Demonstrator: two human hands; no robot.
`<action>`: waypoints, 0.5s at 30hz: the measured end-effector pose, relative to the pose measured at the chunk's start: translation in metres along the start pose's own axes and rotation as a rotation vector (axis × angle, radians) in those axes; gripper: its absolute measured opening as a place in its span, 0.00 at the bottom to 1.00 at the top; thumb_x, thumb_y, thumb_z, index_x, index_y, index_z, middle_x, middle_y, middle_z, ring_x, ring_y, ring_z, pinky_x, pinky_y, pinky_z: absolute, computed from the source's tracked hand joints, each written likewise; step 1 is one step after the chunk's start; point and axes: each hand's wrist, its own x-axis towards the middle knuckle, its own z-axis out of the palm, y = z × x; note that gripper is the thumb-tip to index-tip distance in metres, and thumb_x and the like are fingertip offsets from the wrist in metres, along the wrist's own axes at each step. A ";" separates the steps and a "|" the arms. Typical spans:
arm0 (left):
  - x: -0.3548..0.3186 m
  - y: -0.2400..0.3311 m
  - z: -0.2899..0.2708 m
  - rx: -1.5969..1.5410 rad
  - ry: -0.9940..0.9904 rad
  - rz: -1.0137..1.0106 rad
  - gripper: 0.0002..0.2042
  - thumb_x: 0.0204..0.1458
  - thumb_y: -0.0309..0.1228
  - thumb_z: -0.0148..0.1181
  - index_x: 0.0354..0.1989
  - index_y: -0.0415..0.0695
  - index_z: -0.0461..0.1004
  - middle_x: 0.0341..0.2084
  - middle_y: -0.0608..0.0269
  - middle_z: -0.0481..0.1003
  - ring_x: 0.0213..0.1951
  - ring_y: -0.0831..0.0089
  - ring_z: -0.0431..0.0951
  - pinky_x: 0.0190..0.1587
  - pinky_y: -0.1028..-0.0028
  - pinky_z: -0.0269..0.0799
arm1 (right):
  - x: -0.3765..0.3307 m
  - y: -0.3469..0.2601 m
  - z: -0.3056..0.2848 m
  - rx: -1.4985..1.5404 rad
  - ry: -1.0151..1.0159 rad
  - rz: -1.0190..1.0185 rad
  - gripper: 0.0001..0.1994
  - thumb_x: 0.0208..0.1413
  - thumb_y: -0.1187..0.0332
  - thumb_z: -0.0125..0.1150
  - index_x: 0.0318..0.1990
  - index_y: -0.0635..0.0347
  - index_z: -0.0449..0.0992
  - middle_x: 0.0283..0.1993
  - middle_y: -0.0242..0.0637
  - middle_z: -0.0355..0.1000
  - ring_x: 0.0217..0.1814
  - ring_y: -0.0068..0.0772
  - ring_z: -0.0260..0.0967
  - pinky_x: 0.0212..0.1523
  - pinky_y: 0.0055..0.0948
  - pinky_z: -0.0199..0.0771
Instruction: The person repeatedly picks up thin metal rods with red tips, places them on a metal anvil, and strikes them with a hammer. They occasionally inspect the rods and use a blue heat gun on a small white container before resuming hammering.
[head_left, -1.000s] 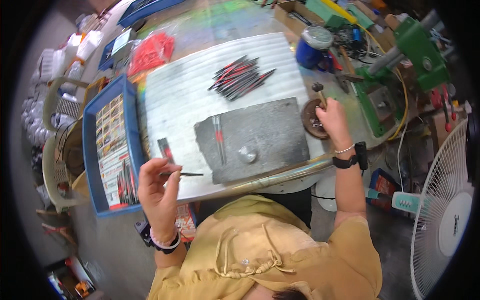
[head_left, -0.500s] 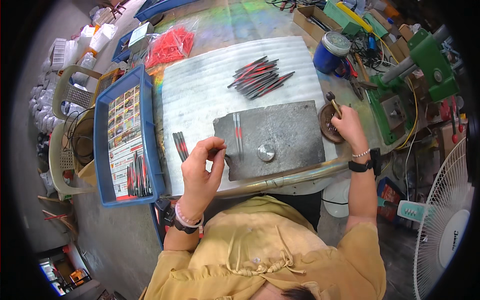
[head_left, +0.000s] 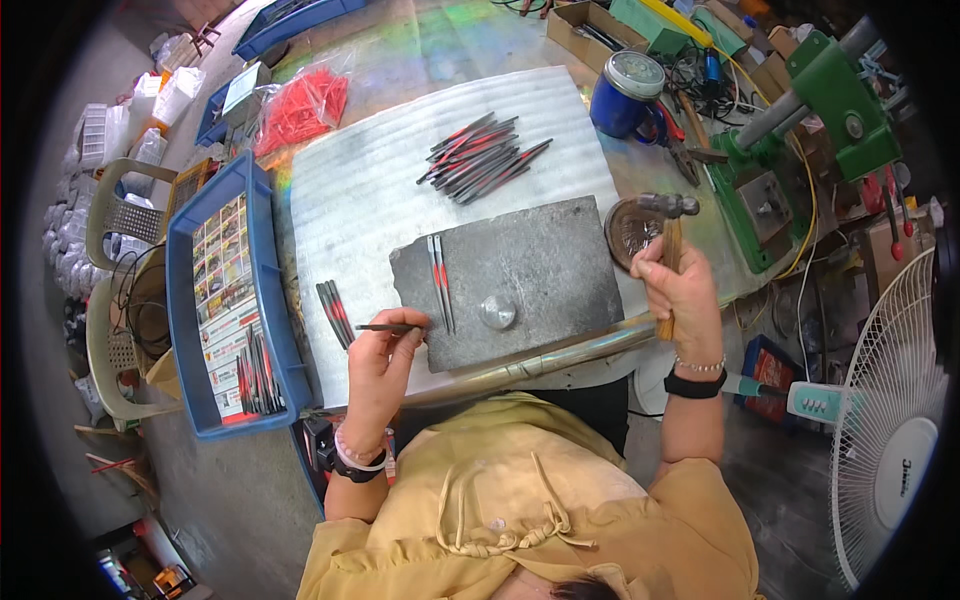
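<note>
Behind right fingers (head_left: 657, 277), hammer (head_left: 672, 240) part-hidden

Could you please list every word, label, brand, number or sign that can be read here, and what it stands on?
White fan hub: dark lettering, which I won't copy out.
Teal control panel: small marks, too small to read.
Printed paper in the blue tray: fine print, too small to read.

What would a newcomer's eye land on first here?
Probably the hammer held in the right hand, just right of the grey slab. Next, the pile of black-and-red strips on the white sheet beyond the slab, then the bag of bright red pieces past the sheet's far left corner.
</note>
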 end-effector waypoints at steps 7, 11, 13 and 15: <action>-0.016 0.030 0.001 -0.207 0.059 -0.073 0.07 0.57 0.22 0.56 0.43 0.34 0.72 0.36 0.59 0.76 0.36 0.75 0.77 0.43 0.76 0.74 | -0.031 0.007 0.059 0.044 -0.174 0.084 0.08 0.54 0.80 0.58 0.41 0.64 0.69 0.34 0.38 0.71 0.15 0.11 0.56 0.13 0.13 0.55; -0.021 0.042 0.005 -0.404 0.042 -0.094 0.07 0.57 0.24 0.58 0.41 0.35 0.71 0.34 0.57 0.77 0.35 0.72 0.78 0.41 0.74 0.75 | -0.040 0.012 0.082 0.077 -0.276 0.102 0.08 0.55 0.76 0.59 0.41 0.63 0.69 0.29 0.30 0.70 0.17 0.10 0.56 0.15 0.14 0.54; -0.025 0.044 0.008 -0.534 -0.013 -0.160 0.07 0.57 0.25 0.58 0.41 0.35 0.70 0.34 0.56 0.77 0.34 0.71 0.79 0.40 0.73 0.76 | -0.045 0.012 0.091 0.104 -0.329 0.151 0.07 0.56 0.75 0.58 0.41 0.63 0.69 0.29 0.30 0.71 0.17 0.10 0.57 0.16 0.14 0.54; -0.028 0.042 0.011 -0.641 -0.064 -0.255 0.09 0.58 0.27 0.58 0.42 0.36 0.68 0.34 0.53 0.77 0.32 0.70 0.79 0.38 0.73 0.78 | -0.050 0.012 0.099 0.114 -0.371 0.212 0.07 0.56 0.73 0.58 0.40 0.63 0.69 0.30 0.29 0.71 0.20 0.10 0.58 0.19 0.14 0.56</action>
